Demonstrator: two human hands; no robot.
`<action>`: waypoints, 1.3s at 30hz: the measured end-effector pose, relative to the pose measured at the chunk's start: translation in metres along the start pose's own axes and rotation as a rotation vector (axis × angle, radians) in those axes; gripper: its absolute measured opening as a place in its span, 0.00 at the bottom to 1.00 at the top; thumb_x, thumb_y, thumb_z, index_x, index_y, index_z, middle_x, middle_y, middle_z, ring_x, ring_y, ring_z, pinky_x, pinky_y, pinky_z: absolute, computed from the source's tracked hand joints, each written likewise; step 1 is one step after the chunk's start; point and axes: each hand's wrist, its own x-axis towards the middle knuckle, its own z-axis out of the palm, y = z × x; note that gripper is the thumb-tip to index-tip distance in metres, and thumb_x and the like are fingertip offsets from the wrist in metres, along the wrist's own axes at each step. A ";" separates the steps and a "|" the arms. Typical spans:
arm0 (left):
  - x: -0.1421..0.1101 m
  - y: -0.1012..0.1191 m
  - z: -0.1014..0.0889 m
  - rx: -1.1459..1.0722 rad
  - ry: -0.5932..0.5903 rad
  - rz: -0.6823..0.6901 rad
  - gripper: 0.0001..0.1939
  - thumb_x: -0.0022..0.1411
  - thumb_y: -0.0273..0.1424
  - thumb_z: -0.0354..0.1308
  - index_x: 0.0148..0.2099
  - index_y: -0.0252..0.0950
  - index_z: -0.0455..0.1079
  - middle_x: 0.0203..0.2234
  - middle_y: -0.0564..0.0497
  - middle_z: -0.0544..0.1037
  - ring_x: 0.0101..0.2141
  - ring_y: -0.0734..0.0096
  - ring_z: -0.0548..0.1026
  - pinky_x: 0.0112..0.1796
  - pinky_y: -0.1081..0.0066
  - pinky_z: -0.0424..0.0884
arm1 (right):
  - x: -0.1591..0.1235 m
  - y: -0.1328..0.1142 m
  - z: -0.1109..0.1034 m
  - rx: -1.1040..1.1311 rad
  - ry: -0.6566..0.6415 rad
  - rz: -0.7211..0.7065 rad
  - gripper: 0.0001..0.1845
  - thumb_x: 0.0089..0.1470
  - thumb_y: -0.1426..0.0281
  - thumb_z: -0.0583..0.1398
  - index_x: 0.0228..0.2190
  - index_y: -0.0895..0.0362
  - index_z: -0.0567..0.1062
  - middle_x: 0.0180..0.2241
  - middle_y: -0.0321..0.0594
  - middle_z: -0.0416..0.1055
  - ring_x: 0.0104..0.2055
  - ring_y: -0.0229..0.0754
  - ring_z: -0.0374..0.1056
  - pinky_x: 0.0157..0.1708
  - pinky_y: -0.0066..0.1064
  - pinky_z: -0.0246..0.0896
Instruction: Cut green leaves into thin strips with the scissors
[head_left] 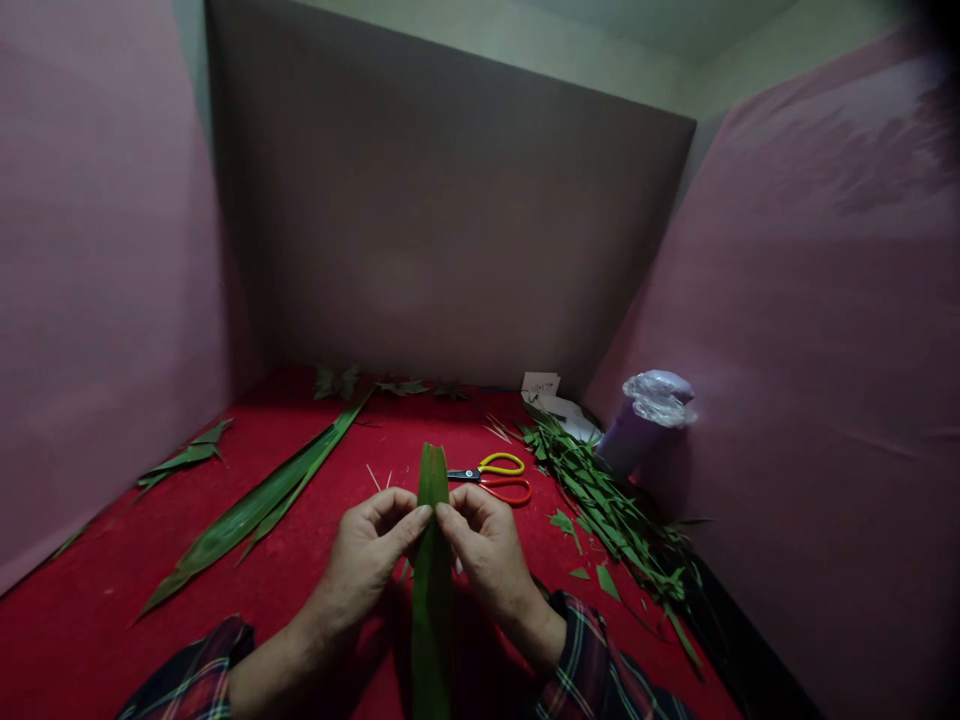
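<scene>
A long green leaf strip (433, 600) stands lengthwise in front of me, its cut end pointing away. My left hand (371, 545) pinches its left edge between thumb and fingers near that far end. On the opposite edge, my right hand (484, 545) grips the leaf the same way, thumbs nearly meeting on its surface. Just beyond my right hand lie scissors (504, 478) with one yellow and one red handle; the leaf hides part of their blades. Thin sticks (379, 478) lie past my left hand. The fingers behind the leaf are partly hidden.
A long leaf (255, 510) lies on the red cloth (300, 640) to the left. At right are a pile of leaf strips (600, 490), leaf scraps (607, 582) and a purple container (634, 440) topped with clear plastic. A small white card (540, 385) stands near the back.
</scene>
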 end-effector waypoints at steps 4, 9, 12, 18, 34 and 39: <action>0.000 0.000 0.000 -0.007 0.000 0.005 0.11 0.47 0.35 0.63 0.24 0.32 0.69 0.17 0.55 0.71 0.20 0.75 0.68 0.24 0.77 0.65 | -0.001 0.000 0.000 0.010 -0.007 0.005 0.13 0.49 0.64 0.60 0.21 0.58 0.66 0.17 0.28 0.58 0.19 0.31 0.52 0.18 0.22 0.48; -0.002 -0.002 0.001 -0.026 0.028 0.042 0.09 0.48 0.34 0.63 0.26 0.33 0.70 0.19 0.55 0.72 0.22 0.76 0.69 0.25 0.77 0.65 | -0.001 -0.005 0.003 0.056 -0.015 0.033 0.13 0.49 0.64 0.60 0.20 0.58 0.65 0.17 0.28 0.57 0.18 0.31 0.52 0.18 0.22 0.49; -0.005 -0.005 0.002 -0.001 0.041 0.098 0.07 0.50 0.32 0.61 0.27 0.33 0.70 0.20 0.55 0.72 0.23 0.75 0.69 0.26 0.78 0.65 | -0.002 -0.007 0.005 0.079 0.002 0.039 0.13 0.48 0.63 0.60 0.20 0.58 0.65 0.17 0.27 0.57 0.19 0.30 0.52 0.19 0.22 0.49; -0.005 -0.013 0.000 0.074 0.041 0.185 0.05 0.52 0.32 0.60 0.30 0.35 0.72 0.22 0.54 0.73 0.25 0.73 0.70 0.28 0.77 0.66 | -0.004 -0.003 0.007 0.102 0.034 0.046 0.14 0.47 0.62 0.61 0.21 0.59 0.66 0.17 0.28 0.58 0.19 0.31 0.52 0.18 0.22 0.48; -0.003 0.004 0.001 -0.056 0.138 0.137 0.07 0.48 0.32 0.63 0.25 0.34 0.69 0.18 0.57 0.72 0.22 0.78 0.69 0.25 0.79 0.65 | 0.003 0.001 0.004 0.172 0.069 0.079 0.13 0.49 0.64 0.60 0.20 0.59 0.66 0.14 0.26 0.57 0.15 0.29 0.50 0.16 0.22 0.46; 0.000 -0.001 0.001 -0.046 0.052 0.024 0.09 0.48 0.34 0.63 0.29 0.34 0.69 0.20 0.56 0.73 0.22 0.76 0.69 0.24 0.77 0.65 | 0.003 0.000 0.002 0.147 0.120 0.030 0.11 0.49 0.66 0.60 0.22 0.59 0.68 0.18 0.29 0.61 0.19 0.30 0.54 0.19 0.22 0.49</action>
